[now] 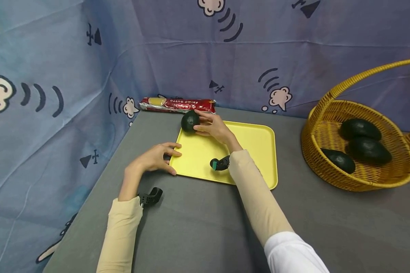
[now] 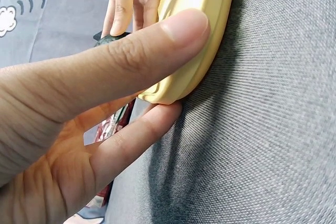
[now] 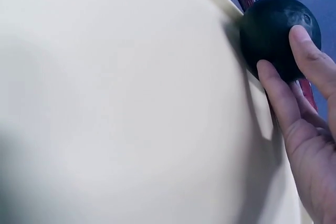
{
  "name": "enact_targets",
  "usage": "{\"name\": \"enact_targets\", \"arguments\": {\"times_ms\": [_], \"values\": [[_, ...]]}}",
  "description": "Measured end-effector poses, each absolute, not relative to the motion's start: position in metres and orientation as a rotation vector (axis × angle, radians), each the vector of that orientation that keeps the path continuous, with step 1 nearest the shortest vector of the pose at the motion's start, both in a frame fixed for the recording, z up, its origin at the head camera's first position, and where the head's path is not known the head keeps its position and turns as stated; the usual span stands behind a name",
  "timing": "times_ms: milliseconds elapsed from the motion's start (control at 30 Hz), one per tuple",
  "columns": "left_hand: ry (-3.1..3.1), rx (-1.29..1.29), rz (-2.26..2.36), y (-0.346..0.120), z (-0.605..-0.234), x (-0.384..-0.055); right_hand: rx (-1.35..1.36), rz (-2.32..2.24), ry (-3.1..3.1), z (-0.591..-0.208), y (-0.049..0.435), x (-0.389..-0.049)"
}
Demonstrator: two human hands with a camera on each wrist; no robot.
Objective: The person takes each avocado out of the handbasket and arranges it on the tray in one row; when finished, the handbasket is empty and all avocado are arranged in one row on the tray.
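A dark green avocado [image 1: 189,121] is at the far left corner of a yellow tray [image 1: 253,151]. My right hand [image 1: 213,127] holds it from the right, thumb and fingertips against its skin. In the right wrist view the avocado [image 3: 275,35] overlaps the tray's rim. My left hand [image 1: 155,157] grips the tray's near left corner. The left wrist view has the thumb [image 2: 184,27] in front of the tray's edge and another finger [image 2: 157,116] right at the corner.
On the right stands a yellow wicker basket [image 1: 309,151] with a tall handle, holding several avocados [image 1: 369,149]. A red packet [image 1: 177,105] lies behind the tray along the patterned cloth [image 1: 177,68]. Grey fabric [image 1: 191,220] covers the table.
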State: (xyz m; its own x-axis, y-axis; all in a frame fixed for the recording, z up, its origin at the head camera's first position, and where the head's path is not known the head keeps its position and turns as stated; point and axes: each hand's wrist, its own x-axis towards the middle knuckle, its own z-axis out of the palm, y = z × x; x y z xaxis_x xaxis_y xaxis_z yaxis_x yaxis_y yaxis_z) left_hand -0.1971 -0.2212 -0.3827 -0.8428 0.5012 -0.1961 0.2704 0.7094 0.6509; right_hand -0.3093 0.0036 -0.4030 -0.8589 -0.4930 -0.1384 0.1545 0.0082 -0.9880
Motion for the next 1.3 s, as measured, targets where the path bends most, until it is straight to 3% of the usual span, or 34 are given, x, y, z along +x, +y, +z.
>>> {"name": "enact_targets", "arguments": {"times_ms": [1300], "values": [[2.521,0.576,0.921,-0.221,-0.383,-0.197,-0.306,-1.924,1.818,-0.403,0.011,-0.305]]}}
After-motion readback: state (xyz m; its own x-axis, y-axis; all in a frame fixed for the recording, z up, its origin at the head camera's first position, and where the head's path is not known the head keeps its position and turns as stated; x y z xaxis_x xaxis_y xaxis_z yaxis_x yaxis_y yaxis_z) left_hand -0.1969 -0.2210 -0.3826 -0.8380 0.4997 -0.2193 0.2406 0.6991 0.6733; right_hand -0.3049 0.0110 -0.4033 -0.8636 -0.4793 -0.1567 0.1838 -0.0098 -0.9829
